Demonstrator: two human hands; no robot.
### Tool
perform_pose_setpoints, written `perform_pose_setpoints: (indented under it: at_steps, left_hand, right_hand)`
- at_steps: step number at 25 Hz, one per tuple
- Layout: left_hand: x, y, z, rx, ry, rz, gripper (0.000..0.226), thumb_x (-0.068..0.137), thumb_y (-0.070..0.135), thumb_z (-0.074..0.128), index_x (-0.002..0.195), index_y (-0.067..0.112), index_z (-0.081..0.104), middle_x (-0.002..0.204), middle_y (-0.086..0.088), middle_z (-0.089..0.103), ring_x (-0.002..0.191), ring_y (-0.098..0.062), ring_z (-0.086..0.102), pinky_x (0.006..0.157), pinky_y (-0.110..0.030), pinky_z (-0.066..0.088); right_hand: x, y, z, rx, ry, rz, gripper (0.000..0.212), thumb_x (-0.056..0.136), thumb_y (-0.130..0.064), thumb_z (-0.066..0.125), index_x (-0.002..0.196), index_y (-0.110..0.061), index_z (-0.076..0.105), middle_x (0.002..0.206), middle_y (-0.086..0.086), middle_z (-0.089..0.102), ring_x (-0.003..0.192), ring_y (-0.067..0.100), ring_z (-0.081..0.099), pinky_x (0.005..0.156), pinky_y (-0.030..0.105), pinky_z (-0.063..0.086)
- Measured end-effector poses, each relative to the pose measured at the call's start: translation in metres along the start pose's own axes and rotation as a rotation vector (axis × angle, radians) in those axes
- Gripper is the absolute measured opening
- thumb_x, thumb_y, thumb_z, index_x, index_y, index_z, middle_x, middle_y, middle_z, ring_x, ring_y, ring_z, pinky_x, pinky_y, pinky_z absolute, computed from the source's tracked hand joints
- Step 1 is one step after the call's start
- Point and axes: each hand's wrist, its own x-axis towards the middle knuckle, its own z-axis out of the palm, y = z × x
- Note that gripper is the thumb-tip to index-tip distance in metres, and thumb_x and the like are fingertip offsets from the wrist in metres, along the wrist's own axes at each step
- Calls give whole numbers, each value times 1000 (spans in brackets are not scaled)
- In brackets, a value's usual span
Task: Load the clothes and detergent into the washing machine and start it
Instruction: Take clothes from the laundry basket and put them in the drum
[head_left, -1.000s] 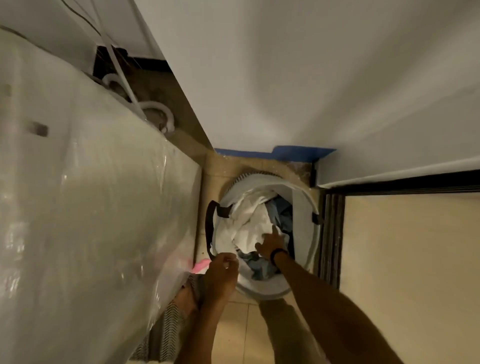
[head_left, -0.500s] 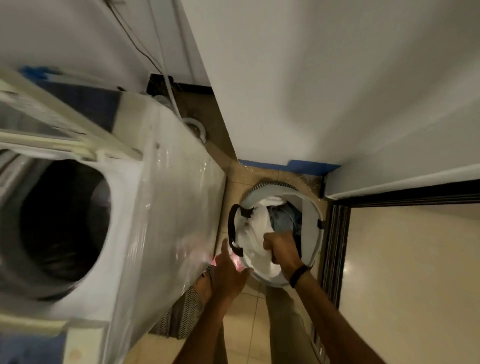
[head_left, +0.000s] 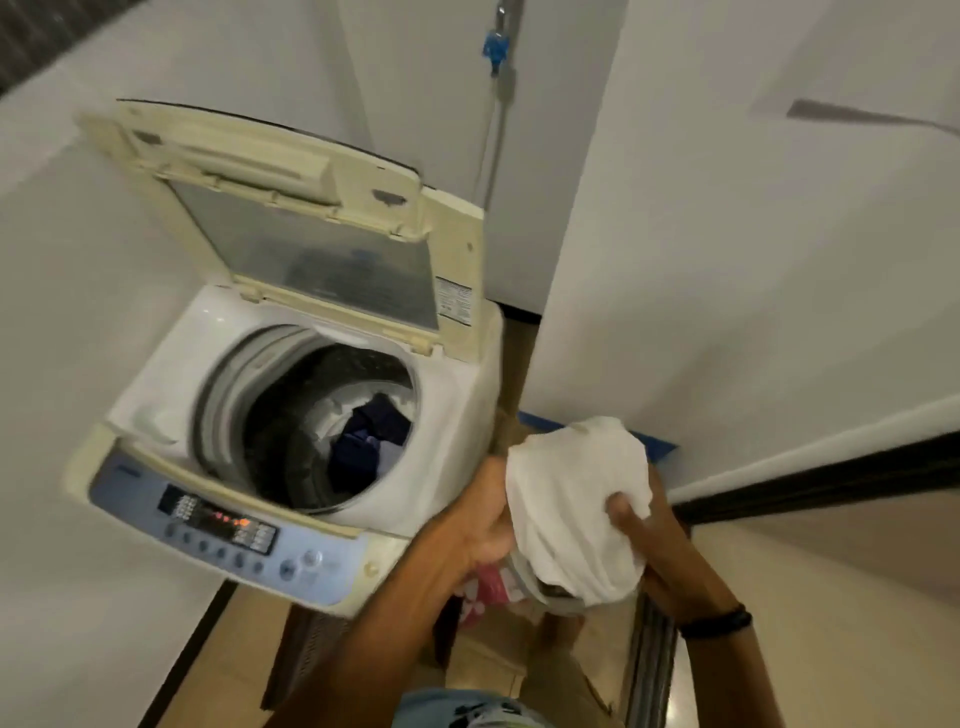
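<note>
Beside the washing machine (head_left: 291, 415), at the lower right of the frame, a person holds a bundle of white cloth (head_left: 576, 504) between both hands. The left hand (head_left: 485, 525) presses against the bundle's left side with its fingers curled round the fabric; the right hand (head_left: 644, 535) cups it from the right, thumb (head_left: 621, 512) laid over the front of the cloth and the other fingers hidden behind it. A dark band (head_left: 719, 621) circles the right wrist. Under the white cloth a bit of grey fabric and something pink with pale marks (head_left: 483, 584) peep out; what they belong to I cannot tell.

The bundle is off to the right of the machine, not over the tub. The top-loader fills the left and centre of the frame, its yellowed lid (head_left: 291, 218) raised and leaning back toward the wall. Down inside the drum (head_left: 291, 415) lie dark blue clothes (head_left: 371, 436) with some pale fabric next to them. Along the near edge runs a blue control panel (head_left: 223, 530) with small red lights lit on its display. A hose with a blue fitting (head_left: 493, 49) hangs down the wall at the top centre. Tan floor tiles (head_left: 483, 670) show at the bottom, and a dark door track (head_left: 652, 670) runs along the lower right.
</note>
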Motion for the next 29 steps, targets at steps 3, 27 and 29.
perform_pose_setpoints:
  at_steps: [3,27,29]
  left_hand:
    - [-27,25,-64,237,78,412,11,103,12,44,100,10,55,87,2,61,93,-15,55,82,-26,51]
    - [119,-108,-72,1095,84,123,21,91,23,62,107,14,71,112,-4,71,105,-20,66,87,-25,49]
    - [162,-146,-57,1095,151,-25,18,89,23,61,101,15,72,106,-3,73,100,-22,69,86,-28,54]
  right_hand:
    - [6,-11,79,49,-145,70,110,44,-74,80,137,-28,44,132,-1,61,116,19,61,95,36,51]
    - [71,209,1,-786,105,591,23,88,-23,56,65,-24,54,70,1,52,64,20,50,68,35,46]
    - [86,295,-46,-689,133,716,31,87,-19,55,57,-21,48,66,8,52,68,26,53,69,47,54]
